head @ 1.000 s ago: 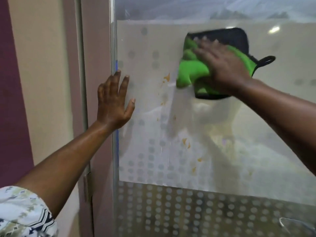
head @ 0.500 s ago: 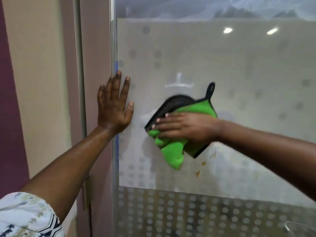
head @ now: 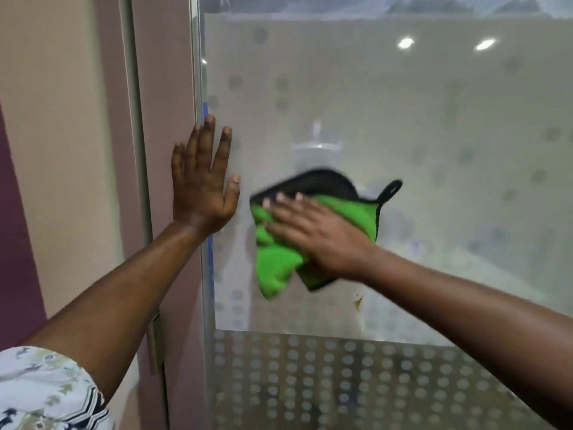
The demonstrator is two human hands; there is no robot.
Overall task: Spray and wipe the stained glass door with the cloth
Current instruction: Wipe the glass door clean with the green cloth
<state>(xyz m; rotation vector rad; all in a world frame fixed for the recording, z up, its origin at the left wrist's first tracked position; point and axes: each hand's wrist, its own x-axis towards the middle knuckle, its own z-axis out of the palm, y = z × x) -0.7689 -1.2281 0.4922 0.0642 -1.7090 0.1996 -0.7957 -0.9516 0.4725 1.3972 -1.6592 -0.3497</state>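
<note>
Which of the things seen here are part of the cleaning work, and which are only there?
Part of the job:
green cloth
right hand pressing it
left hand flat at the door's edge
glass door
orange stain

Only there:
door frame
wall
patterned sleeve

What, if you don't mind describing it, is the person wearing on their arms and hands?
Both hands, left hand and right hand, are bare: no gloves, rings or watch visible. The forearms are uncovered. Only the left arm shows a short white sleeve with a dark and olive geometric print.
</note>
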